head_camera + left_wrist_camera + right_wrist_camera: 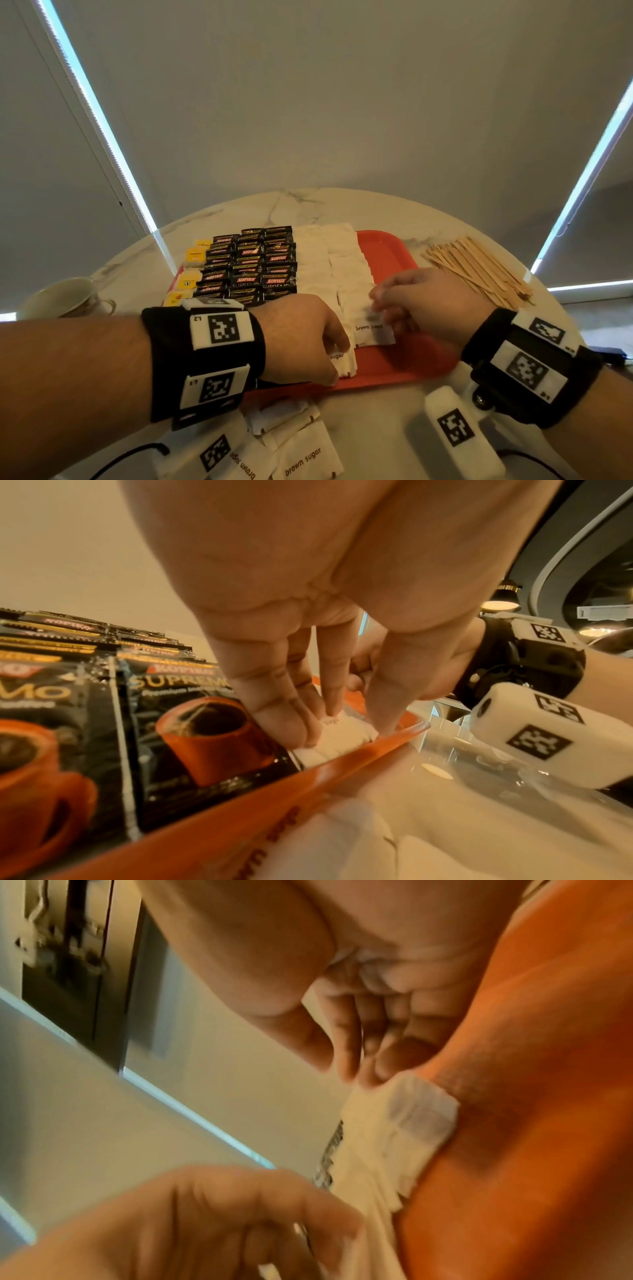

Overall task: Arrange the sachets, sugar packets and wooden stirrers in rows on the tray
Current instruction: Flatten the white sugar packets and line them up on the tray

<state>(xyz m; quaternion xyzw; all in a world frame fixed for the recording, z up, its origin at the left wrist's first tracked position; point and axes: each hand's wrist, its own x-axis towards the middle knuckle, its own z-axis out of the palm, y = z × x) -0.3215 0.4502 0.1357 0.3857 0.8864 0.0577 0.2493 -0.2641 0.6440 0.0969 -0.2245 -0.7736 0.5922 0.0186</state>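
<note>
Head view: a red tray point(390, 246) sits mid-frame on a marble table point(308, 205). On its left side lie rows of black coffee sachets point(260, 263); right of them, two columns of white sugar packets point(329, 260) run from the tray's far edge toward the viewer, overlapping like shingles. The left hand point(301, 335) presses down on the nearest packet of the left column. The right hand point(421, 301) pinches a brown-sugar packet point(373, 330) at the near end of the right column, its long axis across the frame, print upright to the viewer. Stirrers point(479, 270) lie heaped on the table at right, slanting from upper left to lower right, untouched. Loose packets point(301, 455) wait at the bottom.

Left wrist view: straight fingers point(284, 723) hold a white packet flat by the tray's rim point(342, 758).

Right wrist view, blurred: fingertips point(352, 1066) grip the packet's edge against the tray.

Judged step: filling the sugar rows. Next: release squarely aligned, fetch another packet; stirrers follow.
</note>
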